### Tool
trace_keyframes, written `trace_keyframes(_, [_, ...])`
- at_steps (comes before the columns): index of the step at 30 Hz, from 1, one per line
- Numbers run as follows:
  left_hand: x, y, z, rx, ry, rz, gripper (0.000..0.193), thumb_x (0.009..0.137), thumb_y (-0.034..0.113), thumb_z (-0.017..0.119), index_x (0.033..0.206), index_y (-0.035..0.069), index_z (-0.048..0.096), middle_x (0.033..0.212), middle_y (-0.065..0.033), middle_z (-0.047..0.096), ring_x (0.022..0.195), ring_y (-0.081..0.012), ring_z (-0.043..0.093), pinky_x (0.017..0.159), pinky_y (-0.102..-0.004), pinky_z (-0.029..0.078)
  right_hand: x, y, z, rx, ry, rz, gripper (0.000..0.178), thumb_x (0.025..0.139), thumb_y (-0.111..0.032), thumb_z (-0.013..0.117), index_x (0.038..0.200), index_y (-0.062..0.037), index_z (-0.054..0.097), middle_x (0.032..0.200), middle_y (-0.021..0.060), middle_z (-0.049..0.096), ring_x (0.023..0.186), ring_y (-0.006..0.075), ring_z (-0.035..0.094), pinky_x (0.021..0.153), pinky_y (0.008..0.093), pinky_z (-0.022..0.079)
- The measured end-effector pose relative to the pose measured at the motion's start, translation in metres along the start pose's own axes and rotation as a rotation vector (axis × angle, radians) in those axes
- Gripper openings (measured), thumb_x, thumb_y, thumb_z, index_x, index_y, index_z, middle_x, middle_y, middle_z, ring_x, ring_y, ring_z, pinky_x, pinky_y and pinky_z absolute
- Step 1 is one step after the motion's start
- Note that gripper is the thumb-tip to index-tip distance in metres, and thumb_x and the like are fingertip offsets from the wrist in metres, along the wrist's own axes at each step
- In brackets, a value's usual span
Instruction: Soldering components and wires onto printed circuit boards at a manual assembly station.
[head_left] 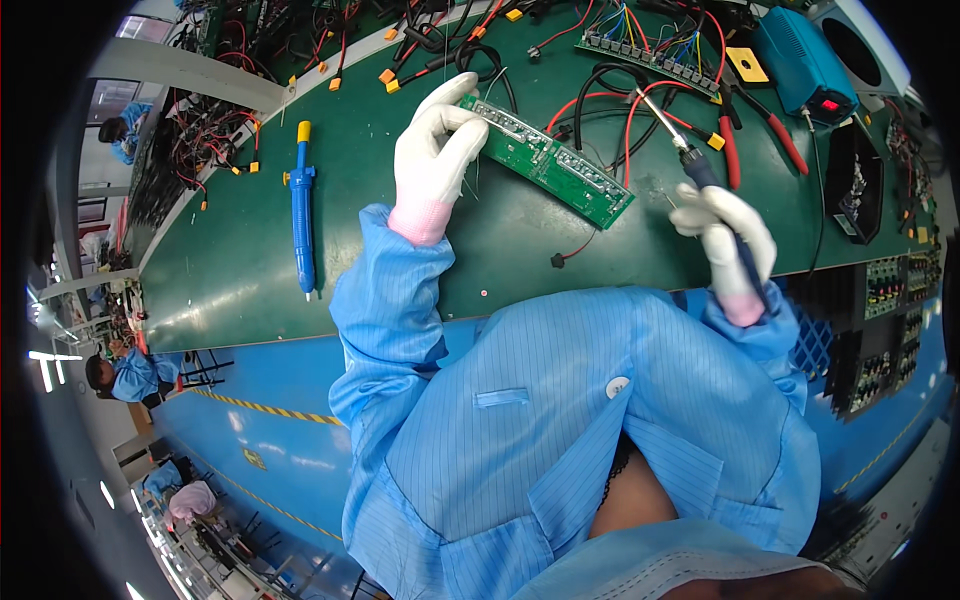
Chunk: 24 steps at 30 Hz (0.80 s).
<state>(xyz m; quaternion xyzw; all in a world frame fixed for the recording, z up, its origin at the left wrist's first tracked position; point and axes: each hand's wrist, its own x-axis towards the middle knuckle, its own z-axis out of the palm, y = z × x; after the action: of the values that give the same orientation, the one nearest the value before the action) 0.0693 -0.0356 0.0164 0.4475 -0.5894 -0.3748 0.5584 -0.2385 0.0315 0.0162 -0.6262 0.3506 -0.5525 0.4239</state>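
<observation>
My left hand (437, 150), in a white glove with a pink cuff, pinches the left end of a long green circuit board (556, 168). Thin solder wire (476, 172) seems to hang by its fingers. Red and black leads run from the board's far side. My gloved right hand (728, 235) is closed around the dark handle of a soldering iron (697, 160). The iron's metal tip points up and left, above the board's right end and apart from it. A blue desoldering pump (302, 215) with a yellow plunger lies to the left of my left hand.
Red-handled pliers (768, 140) lie beyond my right hand. A teal soldering station (805, 65) stands at the far right, near a black tray (855, 185). Cables with yellow connectors (388, 76) and a wired board (650, 60) line the back of the green table (240, 290). People sit farther left.
</observation>
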Motion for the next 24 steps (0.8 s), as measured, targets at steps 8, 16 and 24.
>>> trace_keyframes(8, [-0.014, -0.001, -0.008, -0.062, 0.217, -0.106, 0.009, 0.082, 0.003, 0.06, 0.086, -0.005, 0.062, 0.129, -0.0199, 0.054, 0.101, -0.0237, 0.058, 0.087, -0.029, 0.048, 0.008, 0.023, 0.043, -0.549, 0.025, -0.267, 0.052, 0.066, -0.002, 0.077, 0.115, -0.0044, 0.062, 0.122, 0.0159, 0.061, 0.078, 0.0209, 0.065, 0.069, 0.0262, 0.052])
trace_keyframes(16, [-0.025, 0.003, -0.007, -0.079, 0.225, -0.212, 0.01, 0.083, 0.002, 0.059, 0.089, -0.006, 0.062, 0.121, -0.017, 0.061, 0.091, -0.0175, 0.059, 0.081, -0.0243, 0.048, 0.01, 0.024, 0.046, -0.544, -0.004, -0.23, 0.053, 0.066, 0.007, 0.077, 0.115, 0.001, 0.06, 0.123, 0.0183, 0.059, 0.08, 0.0185, 0.064, 0.069, 0.0256, 0.053])
trace_keyframes(24, [-0.031, 0.007, -0.006, -0.095, 0.223, -0.221, 0.005, 0.084, 0.0, 0.056, 0.084, -0.004, 0.059, 0.125, -0.0206, 0.057, 0.093, -0.0218, 0.061, 0.081, -0.0269, 0.051, 0.015, 0.03, 0.041, -0.474, 0.043, -0.219, 0.053, 0.067, 0.01, 0.074, 0.117, 0.0015, 0.059, 0.126, 0.0196, 0.057, 0.081, 0.0187, 0.064, 0.071, 0.0251, 0.053])
